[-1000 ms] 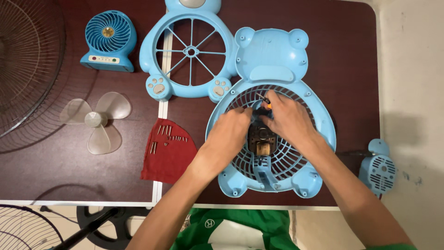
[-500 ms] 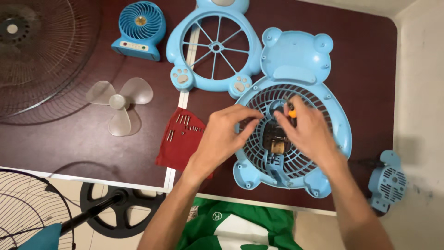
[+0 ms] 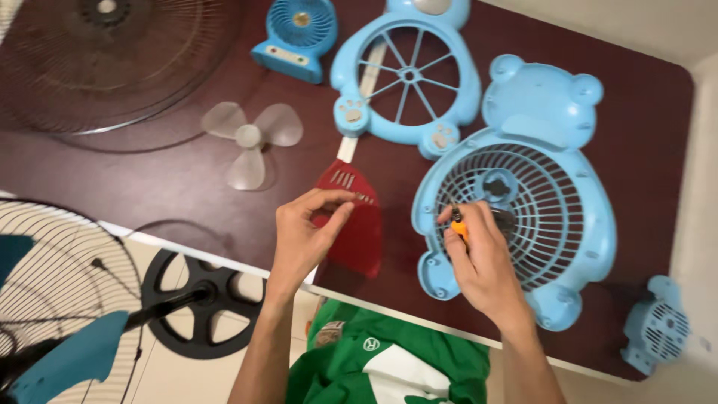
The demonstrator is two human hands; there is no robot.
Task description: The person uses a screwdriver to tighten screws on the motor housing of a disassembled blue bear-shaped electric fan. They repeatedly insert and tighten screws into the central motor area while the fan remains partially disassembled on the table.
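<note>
A light blue bear-shaped fan housing (image 3: 557, 120) with a round rear grille lies flat on the dark brown table (image 3: 658, 157). My right hand (image 3: 482, 262) rests on the grille's left side and grips a small orange and black screwdriver (image 3: 458, 224), tip down. My left hand (image 3: 307, 232) hovers over a red cloth (image 3: 359, 239) left of the housing and pinches a small screw (image 3: 364, 198) between thumb and forefinger. Several more screws (image 3: 342, 178) lie at the cloth's top.
The matching blue front grille (image 3: 407, 75), a small blue desk fan (image 3: 295, 37) and a clear propeller blade (image 3: 250, 142) lie further back. A large wire fan guard (image 3: 97, 67) lies far left. A standing fan (image 3: 60, 299) with a black base (image 3: 194, 299) is on the floor. A small blue fan part (image 3: 658, 333) sits bottom right.
My left hand left the fan grille and moved left to the red cloth, pinching a screw. My right hand stays on the grille with the screwdriver. The view shifted.
</note>
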